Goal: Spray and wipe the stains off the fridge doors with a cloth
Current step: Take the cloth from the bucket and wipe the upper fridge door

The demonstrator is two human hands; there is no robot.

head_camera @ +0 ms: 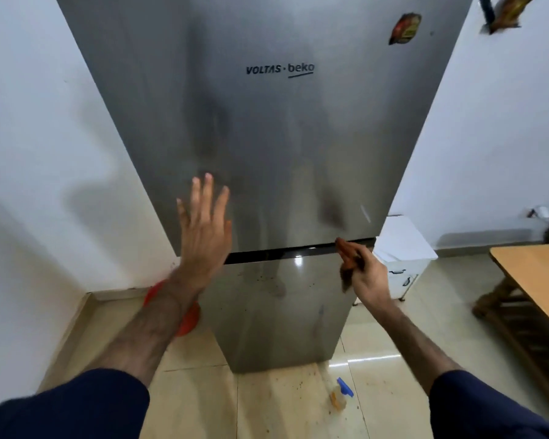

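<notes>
Head view looks down a steel fridge [267, 137] with two doors, split by a dark gap. Left hand [203, 229] lies flat on the upper door [298, 185] near its lower left corner, fingers [208, 191] spread wide and holding nothing. Right hand [366, 274] is at the gap near the doors' right edge, its fingers closed around a bunched brown cloth [349, 261], whose tip touches the gap. Lower door [276, 318] carries small dark specks just under the gap, and a bright glint of light sits near its top edge. A magnet [404, 28] sticks near the upper door's top right corner. On the floor [282, 407], just in front of the fridge's lower right corner, lies a spray bottle [341, 394] with a blue head, with brown spots scattered on the tiles around it. Something red [187, 318] shows behind the left wrist. A wooden bench [533, 277] stands at the right edge, and a white cabinet [403, 248] sits beside the fridge.
</notes>
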